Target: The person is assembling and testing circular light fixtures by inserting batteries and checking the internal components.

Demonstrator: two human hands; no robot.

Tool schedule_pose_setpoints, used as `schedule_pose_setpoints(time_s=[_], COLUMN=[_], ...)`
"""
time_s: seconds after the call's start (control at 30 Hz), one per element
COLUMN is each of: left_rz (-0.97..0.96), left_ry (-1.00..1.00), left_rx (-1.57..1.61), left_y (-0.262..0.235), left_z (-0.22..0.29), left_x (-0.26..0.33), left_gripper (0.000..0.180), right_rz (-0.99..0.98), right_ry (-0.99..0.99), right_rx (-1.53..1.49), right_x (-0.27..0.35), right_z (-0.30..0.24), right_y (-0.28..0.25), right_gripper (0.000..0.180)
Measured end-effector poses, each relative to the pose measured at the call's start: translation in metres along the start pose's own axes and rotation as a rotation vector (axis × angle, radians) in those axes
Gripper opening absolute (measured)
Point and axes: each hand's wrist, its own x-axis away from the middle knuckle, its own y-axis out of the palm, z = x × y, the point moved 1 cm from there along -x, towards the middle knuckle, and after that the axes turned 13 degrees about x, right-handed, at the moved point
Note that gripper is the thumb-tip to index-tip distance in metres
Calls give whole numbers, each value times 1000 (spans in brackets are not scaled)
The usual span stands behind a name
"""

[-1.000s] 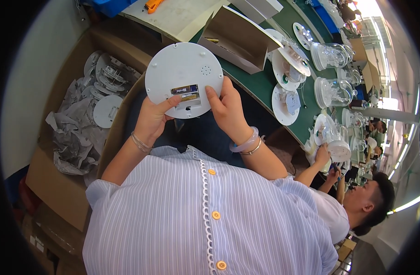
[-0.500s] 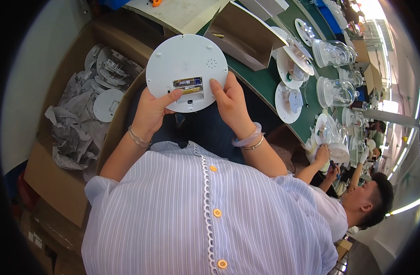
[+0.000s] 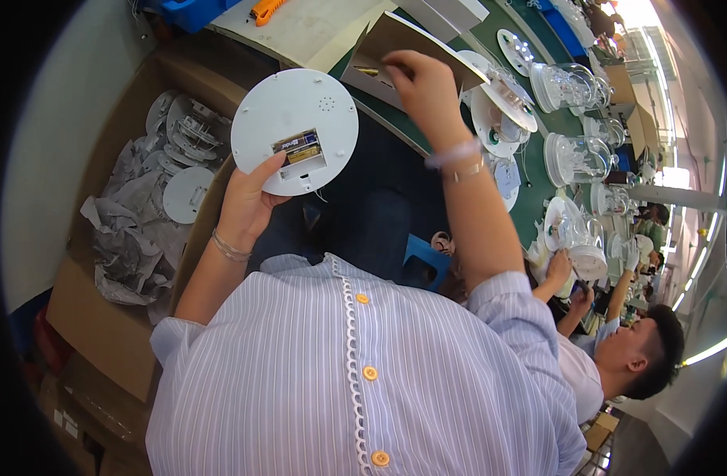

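Note:
My left hand (image 3: 256, 194) grips a round white plastic disc (image 3: 260, 103) by its lower left edge, thumb over the face. In the disc is an uncovered battery compartment (image 3: 312, 166) with two batteries (image 3: 300, 149) lying side by side and a bare slot below them. My right hand (image 3: 427, 87) is over an uncovered cardboard box (image 3: 399, 36), its thumb and forefinger curved and apart, with nothing seen between them. A loose battery (image 3: 367, 71) lies in that box, just left of the fingertips.
At left, a large carton (image 3: 102, 309) holds several white discs (image 3: 187, 194) and crumpled paper (image 3: 133, 246). An orange-handled tool (image 3: 266, 11) lies on the far table. Glass domes (image 3: 570, 159) and disc assemblies stand on the green bench at right, where a co-worker (image 3: 617, 349) works.
My right hand has left the disc and moved up and right to the cardboard box. The disc, now only in my left hand, has shifted left and tilted.

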Motion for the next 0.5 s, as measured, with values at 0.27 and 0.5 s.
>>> schedule_pose_setpoints(time_s=[0.27, 0.5], left_rz=[60, 31], left_ry=[-61, 36], left_rx=[59, 32], left_y=[-3, 6], left_z=[0, 2], left_x=[6, 4], left_gripper=[39, 40], right_rz=[-420, -264], right_ry=[-281, -319], right_rx=[199, 239], right_x=[-53, -37], right_z=[30, 31], right_y=[42, 25], right_gripper=[23, 22])
